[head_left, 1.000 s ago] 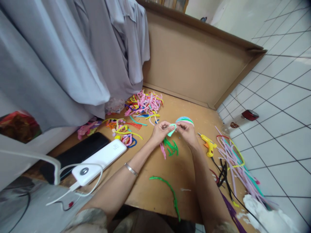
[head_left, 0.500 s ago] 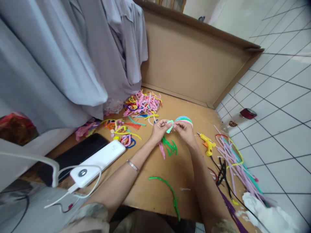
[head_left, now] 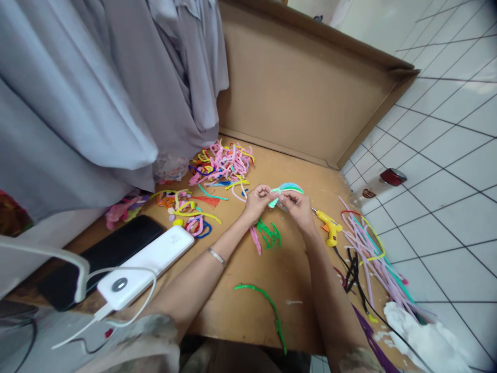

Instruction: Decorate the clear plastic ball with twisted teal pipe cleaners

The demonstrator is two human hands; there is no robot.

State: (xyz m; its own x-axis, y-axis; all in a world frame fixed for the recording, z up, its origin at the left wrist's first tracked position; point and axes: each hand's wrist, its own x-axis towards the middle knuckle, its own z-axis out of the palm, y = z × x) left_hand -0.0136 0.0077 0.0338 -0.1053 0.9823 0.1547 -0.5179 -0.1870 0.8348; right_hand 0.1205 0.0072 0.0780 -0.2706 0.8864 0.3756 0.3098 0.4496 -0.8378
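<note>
My left hand (head_left: 257, 204) pinches a mint-green fuzzy pipe cleaner (head_left: 273, 201) between thumb and fingertips, above the middle of the table. My right hand (head_left: 298, 210) has its fingers closed at the other side of the same piece, which looks bunched or looped. Just behind the fingers shows a rounded arc of blue, green and whitish strands (head_left: 292, 187); the right hand covers part of it, and I cannot tell whether it is held. Below the hands lie short green pipe cleaner pieces (head_left: 272, 236) and a pink piece (head_left: 255, 240).
A yellow glue gun (head_left: 329, 227) lies right of my right hand, near long lilac pipe cleaners (head_left: 361, 238). Piled scraps (head_left: 229, 163), a white power bank (head_left: 147, 267) and a black phone (head_left: 116, 254) are leftward. One curved green strand (head_left: 272, 305) lies in front. Cardboard (head_left: 295, 88) stands behind.
My hands have drawn closer together around the mint-green pipe cleaner, which now overlaps the coloured arc in view. The whole view has shifted slightly.
</note>
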